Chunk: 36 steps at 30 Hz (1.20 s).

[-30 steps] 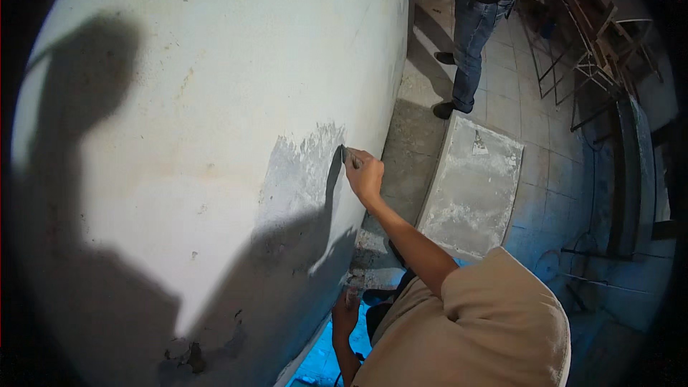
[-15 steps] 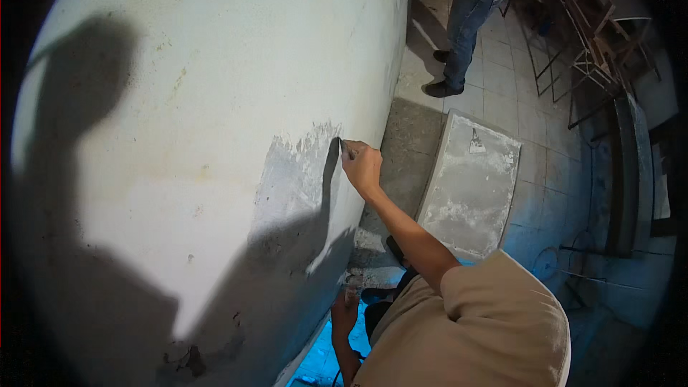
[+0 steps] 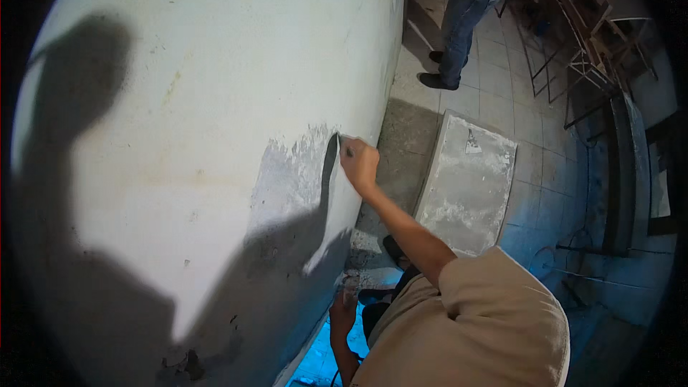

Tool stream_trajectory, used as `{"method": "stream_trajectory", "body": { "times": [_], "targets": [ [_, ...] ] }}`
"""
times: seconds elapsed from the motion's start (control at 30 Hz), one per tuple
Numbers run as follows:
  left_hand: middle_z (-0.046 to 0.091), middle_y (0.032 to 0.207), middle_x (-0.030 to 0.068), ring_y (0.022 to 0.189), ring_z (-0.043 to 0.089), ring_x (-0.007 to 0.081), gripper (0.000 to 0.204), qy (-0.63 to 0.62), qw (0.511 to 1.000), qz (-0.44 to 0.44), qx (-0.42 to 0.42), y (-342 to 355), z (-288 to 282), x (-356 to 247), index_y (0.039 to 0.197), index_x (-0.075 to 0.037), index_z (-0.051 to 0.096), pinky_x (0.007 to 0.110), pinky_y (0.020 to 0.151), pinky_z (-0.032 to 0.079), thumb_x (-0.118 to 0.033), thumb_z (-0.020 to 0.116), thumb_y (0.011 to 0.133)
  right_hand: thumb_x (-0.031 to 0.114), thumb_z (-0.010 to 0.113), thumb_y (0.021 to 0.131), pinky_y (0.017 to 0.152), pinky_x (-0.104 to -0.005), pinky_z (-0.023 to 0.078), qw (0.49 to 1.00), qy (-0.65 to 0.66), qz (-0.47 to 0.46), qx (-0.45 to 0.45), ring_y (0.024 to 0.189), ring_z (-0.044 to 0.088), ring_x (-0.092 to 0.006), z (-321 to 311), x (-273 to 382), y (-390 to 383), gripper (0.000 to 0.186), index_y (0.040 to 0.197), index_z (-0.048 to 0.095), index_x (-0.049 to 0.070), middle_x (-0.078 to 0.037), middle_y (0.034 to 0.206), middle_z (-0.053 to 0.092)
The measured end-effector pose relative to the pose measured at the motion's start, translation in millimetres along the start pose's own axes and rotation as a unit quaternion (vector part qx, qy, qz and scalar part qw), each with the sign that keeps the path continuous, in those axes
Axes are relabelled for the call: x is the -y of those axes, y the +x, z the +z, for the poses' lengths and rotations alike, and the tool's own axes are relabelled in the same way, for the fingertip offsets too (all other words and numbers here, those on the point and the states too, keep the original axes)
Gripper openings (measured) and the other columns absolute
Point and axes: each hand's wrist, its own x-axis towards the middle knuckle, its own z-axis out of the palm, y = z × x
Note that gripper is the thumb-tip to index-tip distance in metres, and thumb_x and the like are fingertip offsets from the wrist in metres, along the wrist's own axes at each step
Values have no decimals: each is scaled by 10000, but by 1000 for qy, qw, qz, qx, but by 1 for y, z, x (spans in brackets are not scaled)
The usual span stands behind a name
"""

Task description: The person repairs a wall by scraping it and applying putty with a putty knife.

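My right hand [image 3: 360, 166] is raised to the white wall [image 3: 179, 100], fingers closed on a small scraper [image 3: 342, 137]. The scraper's tip meets the wall at the upper right edge of a grey, ragged patch [image 3: 290, 172] where the paint is off. Most of the tool is hidden by my fingers. My left hand [image 3: 342, 313] hangs low beside the wall's foot, its fingers curled around something small and pale that I cannot make out. My shadow covers the wall's left and lower part.
A grey, white-smeared slab [image 3: 469, 186] lies on the tiled floor [image 3: 494, 93] right of my arm. Farther off stands a person in jeans [image 3: 459, 29]. Metal frames and boards [image 3: 595, 50] crowd the far right. Thin cables [image 3: 595, 279] run across the floor at right.
My right hand has shifted very slightly up along the patch's edge, still gripping the scraper. My left hand stays low. The view has moved a little.
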Motion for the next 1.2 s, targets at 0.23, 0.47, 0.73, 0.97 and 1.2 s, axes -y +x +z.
{"method": "stream_trajectory", "body": {
  "times": [0.23, 0.47, 0.73, 0.97, 1.2],
  "targets": [
    [616, 861, 99, 763, 580, 167, 293, -3, 1000, -19, 8, 1, -1, -1, 1091, -72, 563, 301, 699, 450, -195, 566, 825, -12, 609, 670, 535, -322, 459, 991, 87, -16, -104, 567, 582, -267, -2, 1, 4, 202, 868, 645, 3, -137, 676, 588],
    [613, 869, 119, 780, 593, 211, 290, 35, 999, -11, 14, 9, -3, 3, 1087, -72, 561, 330, 699, 454, -258, 519, 868, 14, 616, 692, 516, -317, 450, 991, 103, -33, -81, 556, 576, -248, 3, -8, -1, 173, 858, 663, 33, -133, 669, 581],
    [613, 944, 158, 896, 597, 275, 282, 40, 999, 19, 17, 15, -2, -12, 1070, -67, 565, 353, 756, 446, -251, 503, 866, 9, 649, 716, 529, -259, 467, 995, 94, -21, -9, 556, 599, -171, -1, -21, -7, 146, 856, 678, 41, -103, 692, 622],
    [618, 921, 148, 882, 601, 244, 276, 38, 999, 15, 12, 12, -2, -15, 1071, -79, 573, 342, 754, 450, -239, 538, 849, -14, 624, 699, 509, -289, 455, 990, 133, -5, -37, 543, 580, -223, 9, -12, -10, 185, 877, 661, 26, -123, 706, 608],
    [625, 926, 133, 878, 606, 237, 272, 45, 999, -1, -1, 0, -5, -13, 1075, -84, 575, 343, 750, 453, -207, 567, 833, -24, 619, 685, 499, -289, 453, 997, 77, -14, -8, 536, 575, -221, 5, -10, -8, 229, 905, 655, 29, -105, 689, 600]
  ]
}}
